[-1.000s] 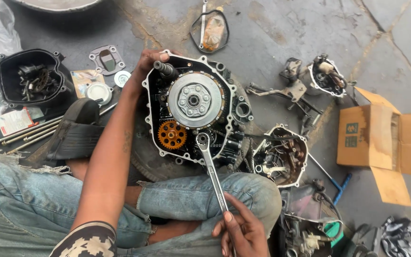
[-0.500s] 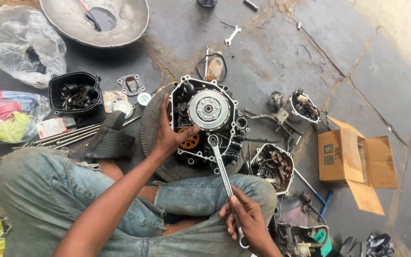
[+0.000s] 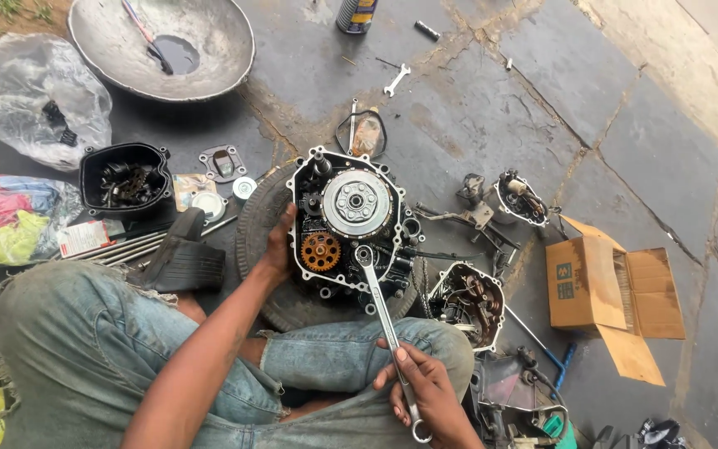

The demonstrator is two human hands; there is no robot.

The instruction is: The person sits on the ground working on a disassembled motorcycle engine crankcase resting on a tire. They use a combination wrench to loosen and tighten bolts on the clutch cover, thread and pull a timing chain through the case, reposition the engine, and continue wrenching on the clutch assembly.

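Observation:
An opened motorcycle engine case lies on a worn tyre between my knees, showing a round silver clutch and an orange gear. My left hand presses against the case's left edge beside the orange gear. My right hand grips the lower end of a long ring spanner, whose ring end sits on a nut just below the clutch.
A metal basin and a clear plastic bag lie at the far left. A black tub of parts, gaskets, long studs and a black sandal sit left. Engine covers and a cardboard box are right.
The view has pulled back and shifted, showing more ground at the top. My left hand slid from the case's top left down to its left edge. My right hand still holds the spanner.

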